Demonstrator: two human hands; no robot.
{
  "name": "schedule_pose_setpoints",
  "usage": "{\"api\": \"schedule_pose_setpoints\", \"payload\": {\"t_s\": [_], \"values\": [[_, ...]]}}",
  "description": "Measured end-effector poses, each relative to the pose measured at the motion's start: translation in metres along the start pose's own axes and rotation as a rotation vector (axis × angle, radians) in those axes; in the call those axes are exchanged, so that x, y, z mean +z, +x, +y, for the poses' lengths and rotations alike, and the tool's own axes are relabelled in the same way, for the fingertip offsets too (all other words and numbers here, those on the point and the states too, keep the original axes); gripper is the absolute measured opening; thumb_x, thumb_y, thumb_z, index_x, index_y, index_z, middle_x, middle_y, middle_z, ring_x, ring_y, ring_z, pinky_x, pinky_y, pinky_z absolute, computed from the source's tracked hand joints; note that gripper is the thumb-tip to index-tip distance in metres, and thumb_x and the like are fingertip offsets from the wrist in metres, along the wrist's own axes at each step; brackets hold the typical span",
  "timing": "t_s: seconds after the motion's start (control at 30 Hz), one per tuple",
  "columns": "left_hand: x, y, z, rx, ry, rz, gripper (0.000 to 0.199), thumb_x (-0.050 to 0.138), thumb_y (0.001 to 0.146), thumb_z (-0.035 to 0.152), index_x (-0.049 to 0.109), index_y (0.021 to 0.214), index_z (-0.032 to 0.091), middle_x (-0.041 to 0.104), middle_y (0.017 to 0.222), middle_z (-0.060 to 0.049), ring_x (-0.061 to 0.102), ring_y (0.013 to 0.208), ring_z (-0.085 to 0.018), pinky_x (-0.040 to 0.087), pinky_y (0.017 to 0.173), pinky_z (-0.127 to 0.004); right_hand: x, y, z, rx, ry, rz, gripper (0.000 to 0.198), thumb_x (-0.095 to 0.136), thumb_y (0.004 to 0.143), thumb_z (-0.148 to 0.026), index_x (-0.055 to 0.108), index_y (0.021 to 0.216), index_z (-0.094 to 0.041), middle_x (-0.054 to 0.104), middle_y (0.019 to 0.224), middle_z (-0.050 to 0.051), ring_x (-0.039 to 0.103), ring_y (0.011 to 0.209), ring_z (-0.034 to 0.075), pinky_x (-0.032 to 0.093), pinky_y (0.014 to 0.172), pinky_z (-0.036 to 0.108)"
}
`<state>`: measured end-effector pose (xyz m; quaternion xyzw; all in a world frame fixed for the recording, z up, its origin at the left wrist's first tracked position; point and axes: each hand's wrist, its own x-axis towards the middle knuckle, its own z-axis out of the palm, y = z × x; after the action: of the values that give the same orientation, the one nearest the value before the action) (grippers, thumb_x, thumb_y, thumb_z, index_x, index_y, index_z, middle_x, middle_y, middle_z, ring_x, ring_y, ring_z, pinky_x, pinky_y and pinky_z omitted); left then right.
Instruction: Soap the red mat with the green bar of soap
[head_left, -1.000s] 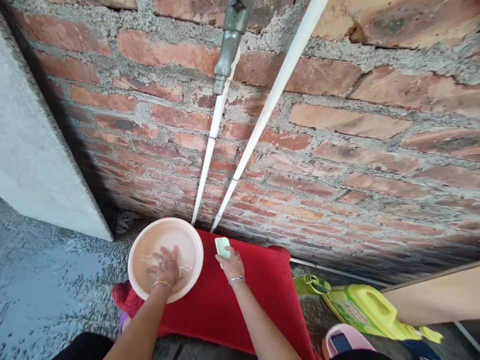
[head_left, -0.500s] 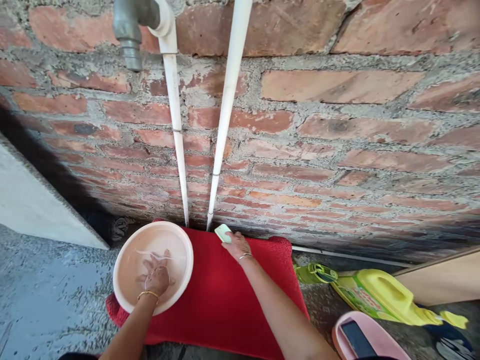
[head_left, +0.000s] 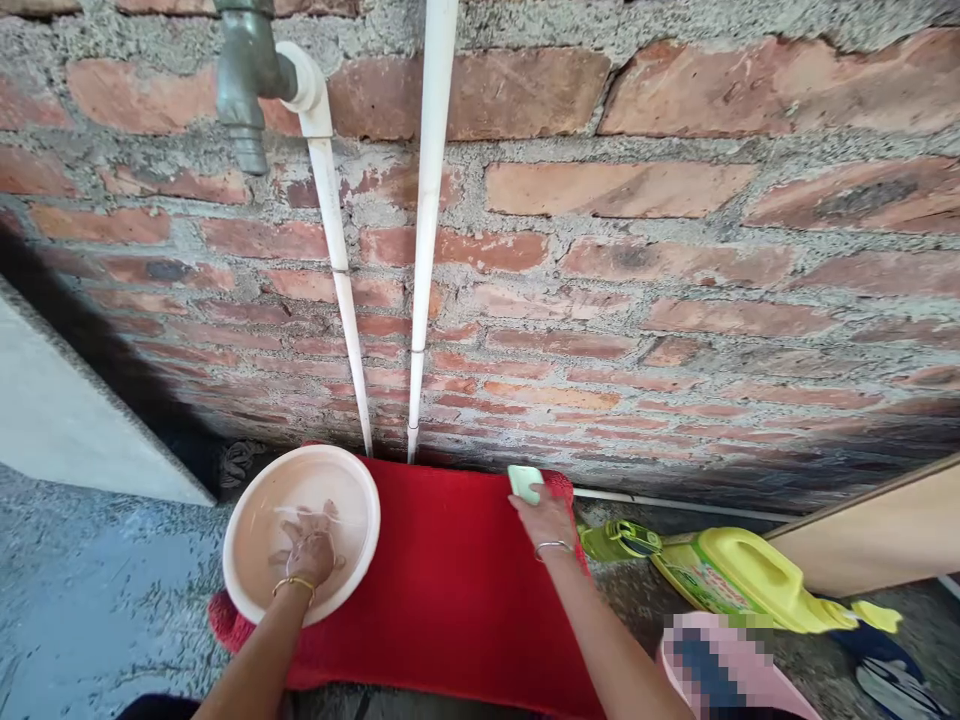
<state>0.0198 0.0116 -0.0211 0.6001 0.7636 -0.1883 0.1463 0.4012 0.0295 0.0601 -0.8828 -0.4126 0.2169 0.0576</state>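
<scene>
My left hand (head_left: 311, 555) is dipped in the water of a pale pink basin (head_left: 238, 590), fingers spread and nothing in them. A bracelet circles that wrist. My right hand (head_left: 546, 515) grips what looks like a pale green bar of soap (head_left: 525, 483) above the far right corner of a red cloth-covered surface (head_left: 450, 590). The fingers partly cover the bar. Standing on the left part of the red cloth, the basin is well apart from the right hand.
A brick wall (head_left: 555, 345) with two white pipes (head_left: 424, 200) and a grey tap (head_left: 241, 90) rises behind. To the right lie a green bottle (head_left: 619, 540), a yellow detergent jug (head_left: 742, 575) and a pink container (head_left: 750, 670), partly pixelated. A pale panel (head_left: 82, 400) borders the left.
My right hand has moved right with the green bar, from near the pipes to the cloth's far right corner. My left hand stays in the basin. The view has shifted slightly.
</scene>
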Motion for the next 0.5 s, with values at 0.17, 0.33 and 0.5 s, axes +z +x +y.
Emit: {"api": "schedule_pose_setpoints", "payload": {"t_s": [0.17,0.33,0.5], "values": [[0.003,0.004,0.000,0.017,0.024,0.007,0.107,0.066,0.066,0.067,0.018,0.151,0.024,0.021,0.154,-0.028,0.018,0.134,-0.061,0.031,0.085,-0.083,0.088,-0.069,-0.093,-0.415,0.054,-0.152,0.044,0.065,0.078,-0.038,0.061,0.120,-0.026,0.056,0.115,0.006,0.057,0.106,0.023,0.042,0.087,0.029],[0.008,0.006,-0.004,0.007,0.021,0.029,0.090,0.062,0.078,0.051,0.015,0.151,0.027,0.019,0.155,-0.027,0.019,0.134,-0.059,0.031,0.083,-0.084,0.127,-0.096,-0.128,-0.600,-0.049,-0.231,0.041,0.065,0.077,-0.038,0.061,0.116,-0.028,0.055,0.119,0.008,0.054,0.108,0.025,0.042,0.086,0.034],[0.013,0.007,-0.006,0.004,-0.043,0.034,0.092,0.067,0.077,0.042,0.013,0.150,0.033,0.010,0.157,-0.027,0.017,0.136,-0.057,0.035,0.080,-0.080,0.104,-0.066,-0.084,-0.506,-0.133,-0.167,0.046,0.066,0.075,-0.038,0.059,0.121,-0.033,0.055,0.119,0.007,0.054,0.108,0.024,0.040,0.088,0.032]]}}
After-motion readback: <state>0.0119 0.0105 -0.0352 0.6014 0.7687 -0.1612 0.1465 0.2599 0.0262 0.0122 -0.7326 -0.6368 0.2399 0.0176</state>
